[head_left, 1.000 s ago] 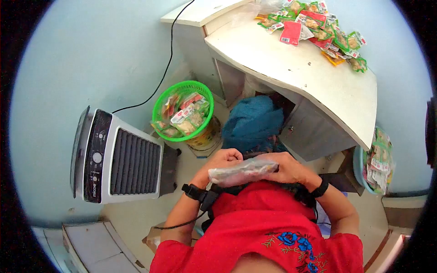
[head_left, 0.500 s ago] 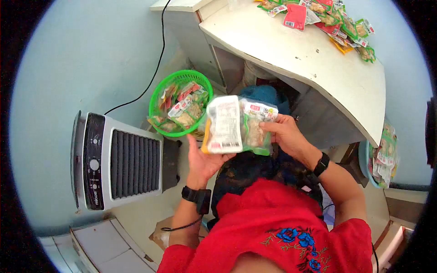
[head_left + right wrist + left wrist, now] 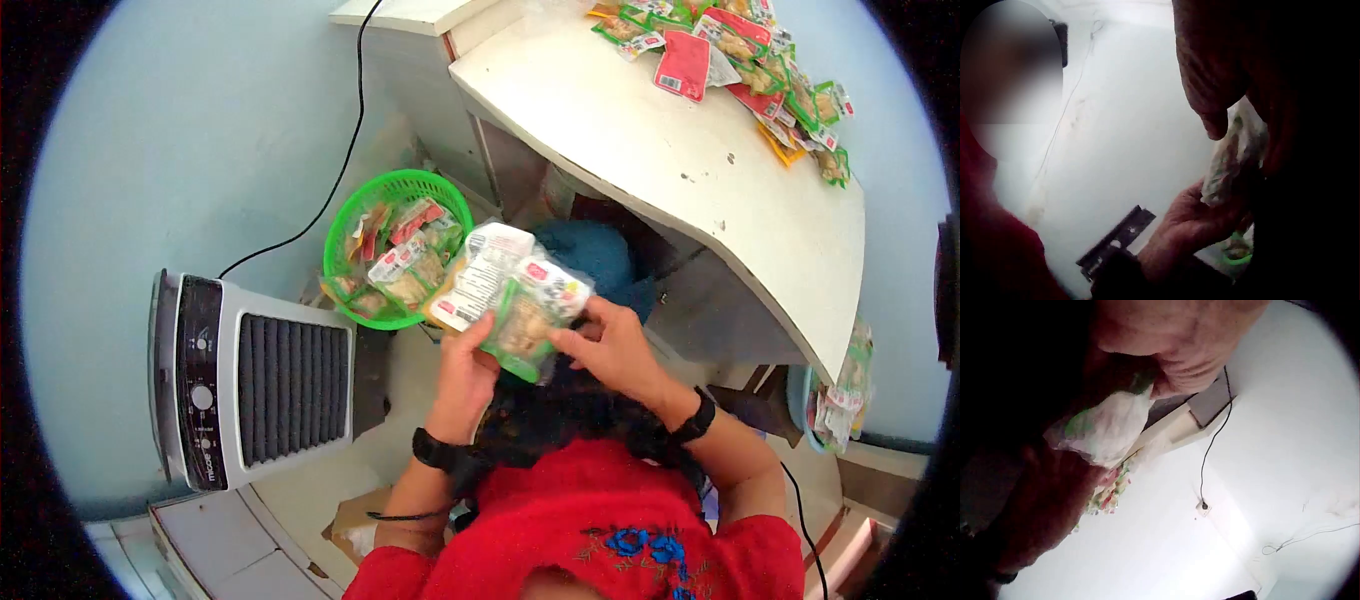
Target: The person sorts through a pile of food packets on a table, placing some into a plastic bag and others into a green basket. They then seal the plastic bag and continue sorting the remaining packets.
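In the head view, two flat food packets overlap in front of the lap. One is a white-labelled packet (image 3: 490, 262) with a yellow edge; over its right side lies a green-edged packet (image 3: 522, 325) with pale food showing through. My left hand (image 3: 463, 380) grips them from below, its thumb over the lower edge. At the right edge my right hand (image 3: 622, 352) pinches the green-edged packet, thumb in front. Seen from the left wrist, the crinkled plastic (image 3: 1113, 428) sits between both hands. The right wrist view shows the packets (image 3: 1229, 165) edge-on, the left hand (image 3: 1188, 219) beneath.
A green basket (image 3: 462, 200) of similar packets stands at the left, near an air cooler (image 3: 265, 375). More packets (image 3: 750, 60) lie heaped on the white desk (image 3: 640, 150). A blue tub (image 3: 808, 405) with packets is at the right. A black cord (image 3: 345, 160) runs along the wall.
The packets rose from near the lap, turning from edge-on to label side up, and now tilt. My left hand went from an open palm under them to gripping their lower edge.
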### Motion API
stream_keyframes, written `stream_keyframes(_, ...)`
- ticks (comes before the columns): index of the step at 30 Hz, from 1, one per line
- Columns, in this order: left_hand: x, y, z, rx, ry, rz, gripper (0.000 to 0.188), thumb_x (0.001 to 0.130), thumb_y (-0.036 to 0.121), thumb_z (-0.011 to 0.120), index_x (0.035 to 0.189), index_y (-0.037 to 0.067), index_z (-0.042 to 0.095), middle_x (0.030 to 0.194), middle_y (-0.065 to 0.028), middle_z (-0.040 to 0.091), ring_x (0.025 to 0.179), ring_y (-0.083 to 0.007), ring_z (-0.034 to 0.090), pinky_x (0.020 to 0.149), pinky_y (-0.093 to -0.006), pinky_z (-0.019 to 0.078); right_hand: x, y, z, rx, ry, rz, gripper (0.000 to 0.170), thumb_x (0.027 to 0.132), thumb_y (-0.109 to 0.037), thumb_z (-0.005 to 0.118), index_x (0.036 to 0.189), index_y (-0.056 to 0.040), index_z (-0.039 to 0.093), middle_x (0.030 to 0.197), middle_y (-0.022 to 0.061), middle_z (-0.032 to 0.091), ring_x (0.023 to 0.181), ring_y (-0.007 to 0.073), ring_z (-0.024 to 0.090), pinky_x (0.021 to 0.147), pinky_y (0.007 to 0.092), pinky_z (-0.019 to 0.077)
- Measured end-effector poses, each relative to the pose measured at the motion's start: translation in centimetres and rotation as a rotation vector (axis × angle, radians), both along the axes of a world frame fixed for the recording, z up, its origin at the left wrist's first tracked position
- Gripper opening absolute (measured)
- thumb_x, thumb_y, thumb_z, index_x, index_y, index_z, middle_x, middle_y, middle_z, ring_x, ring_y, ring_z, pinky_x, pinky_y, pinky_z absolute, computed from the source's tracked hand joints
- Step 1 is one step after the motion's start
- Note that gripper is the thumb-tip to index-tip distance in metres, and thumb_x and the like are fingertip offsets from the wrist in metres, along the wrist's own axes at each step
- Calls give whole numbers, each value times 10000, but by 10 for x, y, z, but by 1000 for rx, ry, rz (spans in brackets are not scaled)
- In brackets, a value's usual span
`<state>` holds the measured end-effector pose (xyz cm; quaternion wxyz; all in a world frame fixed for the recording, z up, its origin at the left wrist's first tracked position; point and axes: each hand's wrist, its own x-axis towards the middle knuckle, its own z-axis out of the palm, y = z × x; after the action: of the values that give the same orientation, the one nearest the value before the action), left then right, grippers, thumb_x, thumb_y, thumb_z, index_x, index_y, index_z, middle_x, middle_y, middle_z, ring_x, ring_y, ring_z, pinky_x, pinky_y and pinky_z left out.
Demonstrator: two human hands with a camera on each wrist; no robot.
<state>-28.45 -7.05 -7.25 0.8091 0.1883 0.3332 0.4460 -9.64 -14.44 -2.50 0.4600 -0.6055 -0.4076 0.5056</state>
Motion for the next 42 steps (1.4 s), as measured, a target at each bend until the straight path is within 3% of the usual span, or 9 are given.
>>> stream_keyframes(2,-12,26,-9,16,41,37,545,876,20,621,1382,9,419,1327,-104,550,1224,-255,538,1032,-429,451,4,-1,2,154,-286,-2,479,864,-180,717,1265,36,567,1132,143,676,798,175,698,593,276,563)
stream_keyframes(16,-70,231,-80,40,499,175,439,853,95,673,1255,0,525,1137,-101,623,990,-262,637,739,-429,549,28,20,-23,-144,323,5,397,944,-53,574,1328,7,494,1183,176,634,800,205,712,559,271,581)
stream_keyframes(18,-88,253,-125,351,802,41,322,875,163,692,1158,50,586,968,-91,651,824,-236,644,697,-379,532,29,24,-26,-153,362,12,376,964,-61,551,1329,4,492,1167,168,639,783,205,710,557,276,581)
stream_keyframes(20,-71,270,-133,71,610,76,265,876,168,711,1093,59,605,867,-74,642,680,-206,616,584,-354,504,32,26,-26,-158,392,19,361,973,-67,541,1324,5,496,1158,163,641,769,203,708,558,279,582)
stream_keyframes(21,-63,277,-133,37,852,115,217,884,159,711,1048,69,600,814,-48,610,593,-153,553,494,-319,433,34,26,-27,-167,414,24,355,977,-71,538,1322,5,497,1153,160,641,761,202,706,559,280,582)
stream_keyframes(27,-58,282,-173,292,915,298,222,824,128,741,972,50,595,834,-11,609,624,-131,554,516,-300,416,41,26,-30,-178,475,58,333,990,-77,523,1311,8,504,1140,152,644,732,199,700,559,285,585)
stream_keyframes(33,-39,266,-127,97,833,94,327,840,105,710,1117,64,541,942,-26,629,682,-213,605,623,-336,506,42,26,-30,-171,495,72,320,993,-77,518,1302,8,515,1140,154,646,732,200,701,558,288,587)
stream_keyframes(39,-27,282,-125,786,1729,318,382,763,214,762,1025,-29,627,971,-194,682,861,-326,667,770,-408,517,45,24,-33,-175,518,77,316,996,-80,515,1299,6,518,1147,152,648,732,200,702,558,284,587)
stream_keyframes(42,-20,299,-126,793,1715,352,428,752,291,787,999,-32,656,974,-250,674,898,-386,655,815,-444,496,45,26,-33,-189,508,79,308,994,-70,512,1290,14,520,1137,159,655,731,209,706,556,286,586)
